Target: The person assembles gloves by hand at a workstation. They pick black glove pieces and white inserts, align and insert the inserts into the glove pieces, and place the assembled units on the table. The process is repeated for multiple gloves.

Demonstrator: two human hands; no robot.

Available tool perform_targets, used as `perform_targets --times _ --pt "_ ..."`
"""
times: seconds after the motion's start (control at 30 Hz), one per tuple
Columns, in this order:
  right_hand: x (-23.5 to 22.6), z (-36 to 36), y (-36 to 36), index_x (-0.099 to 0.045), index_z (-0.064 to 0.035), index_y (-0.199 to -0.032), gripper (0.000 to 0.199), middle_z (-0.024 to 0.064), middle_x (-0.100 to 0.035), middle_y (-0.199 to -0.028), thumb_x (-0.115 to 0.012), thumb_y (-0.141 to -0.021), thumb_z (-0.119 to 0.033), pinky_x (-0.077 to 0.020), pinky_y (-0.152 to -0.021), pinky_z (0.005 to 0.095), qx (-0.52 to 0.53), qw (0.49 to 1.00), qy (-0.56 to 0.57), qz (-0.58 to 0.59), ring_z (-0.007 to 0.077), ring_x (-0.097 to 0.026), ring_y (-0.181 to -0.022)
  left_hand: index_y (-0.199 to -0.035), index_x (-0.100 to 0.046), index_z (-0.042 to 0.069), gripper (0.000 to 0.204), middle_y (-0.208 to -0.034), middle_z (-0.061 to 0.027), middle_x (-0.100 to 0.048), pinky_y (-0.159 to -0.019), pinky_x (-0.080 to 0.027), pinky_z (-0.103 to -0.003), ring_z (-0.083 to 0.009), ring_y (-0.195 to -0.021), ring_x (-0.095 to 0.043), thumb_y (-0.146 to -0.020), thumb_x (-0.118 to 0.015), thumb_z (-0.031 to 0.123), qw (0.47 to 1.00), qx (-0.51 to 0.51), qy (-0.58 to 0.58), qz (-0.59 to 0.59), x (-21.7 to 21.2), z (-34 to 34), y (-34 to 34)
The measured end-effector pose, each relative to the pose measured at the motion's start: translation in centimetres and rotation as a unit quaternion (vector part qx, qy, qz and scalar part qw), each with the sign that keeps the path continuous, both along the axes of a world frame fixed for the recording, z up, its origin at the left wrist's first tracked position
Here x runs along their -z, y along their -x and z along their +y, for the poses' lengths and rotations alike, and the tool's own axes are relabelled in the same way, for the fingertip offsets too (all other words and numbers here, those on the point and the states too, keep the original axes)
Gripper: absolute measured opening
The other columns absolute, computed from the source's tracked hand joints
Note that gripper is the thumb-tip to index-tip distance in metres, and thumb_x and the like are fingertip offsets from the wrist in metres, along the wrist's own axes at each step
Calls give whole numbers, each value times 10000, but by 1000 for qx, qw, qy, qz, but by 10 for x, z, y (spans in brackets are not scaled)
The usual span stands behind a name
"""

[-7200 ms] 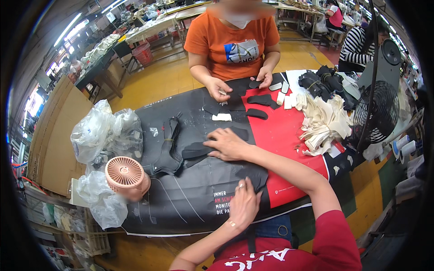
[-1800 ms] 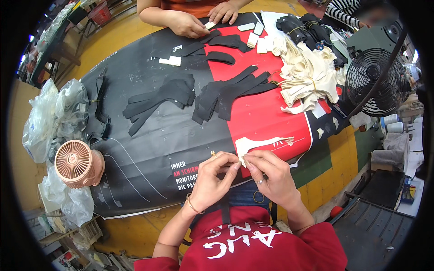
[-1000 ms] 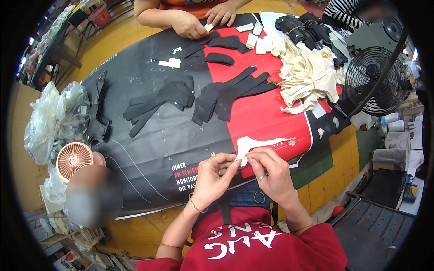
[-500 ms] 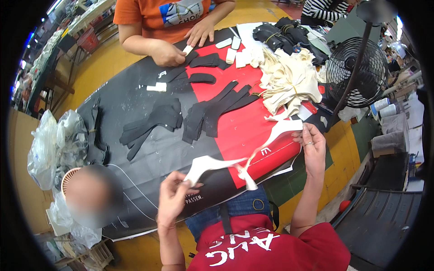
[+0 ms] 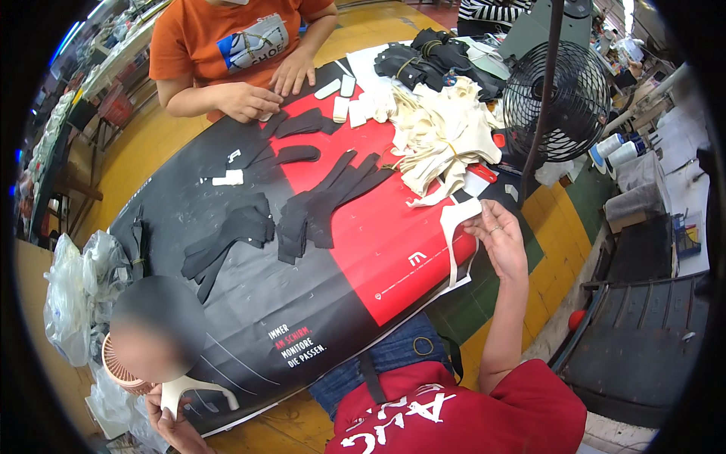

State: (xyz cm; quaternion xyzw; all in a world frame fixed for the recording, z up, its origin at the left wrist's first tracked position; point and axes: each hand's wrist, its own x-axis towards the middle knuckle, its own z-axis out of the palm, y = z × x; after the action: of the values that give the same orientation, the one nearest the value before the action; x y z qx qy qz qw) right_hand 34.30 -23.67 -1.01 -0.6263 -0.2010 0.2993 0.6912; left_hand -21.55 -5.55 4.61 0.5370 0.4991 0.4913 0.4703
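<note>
My right hand [image 5: 497, 236] pinches the wide end of a white curved fabric piece [image 5: 449, 228], which hangs over the red part of the table cover. Far off at the lower left, my left hand [image 5: 168, 422] grips another white curved piece [image 5: 198, 384] by its wide end. Its narrow end bends down over the black part of the cover. Beyond my right hand lies a heap of cream fabric pieces [image 5: 442, 140]. Black fabric strips [image 5: 325, 200] are spread in the middle of the table, with more black pieces [image 5: 234, 231] to their left.
A black-and-red printed sheet [image 5: 302, 287] covers the table. Across it, a person in orange [image 5: 227, 53] has both hands on small pieces. A caged black fan [image 5: 560, 106] stands right. Plastic bags [image 5: 72, 303] and a pink fan [image 5: 121, 363] sit left, beside a blurred round shape [image 5: 155, 329].
My hands have moved wide apart, the left going down and left with its white piece. The two white pieces, which met in the middle, are now separate. The view has shifted.
</note>
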Motion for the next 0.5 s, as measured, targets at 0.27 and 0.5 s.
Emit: perform_targets --times 0.27,0.5 --pt "-66 12 28 -611 37 -1105 211 53 -643 -991 -470 -1060 -113 -474 -816 261 117 920 30 -374 102 -576 -899 -905 -494 1 369 -932 -183 -571 -668 -537 -393 -287 -804 -596 -803 -594 341 925 104 112 -348 15 -6 -104" --pt "-17 54 131 -623 32 -1125 242 194 -609 -1080 -638 -942 -125 -474 -871 447 -155 822 168 -522 366 -604 -995 -851 -528 -18 298 -1036 -295 -624 -752 -612 -462 -377 -914 -671 -870 -579 275 863 256 159 -407 30 0 -141"
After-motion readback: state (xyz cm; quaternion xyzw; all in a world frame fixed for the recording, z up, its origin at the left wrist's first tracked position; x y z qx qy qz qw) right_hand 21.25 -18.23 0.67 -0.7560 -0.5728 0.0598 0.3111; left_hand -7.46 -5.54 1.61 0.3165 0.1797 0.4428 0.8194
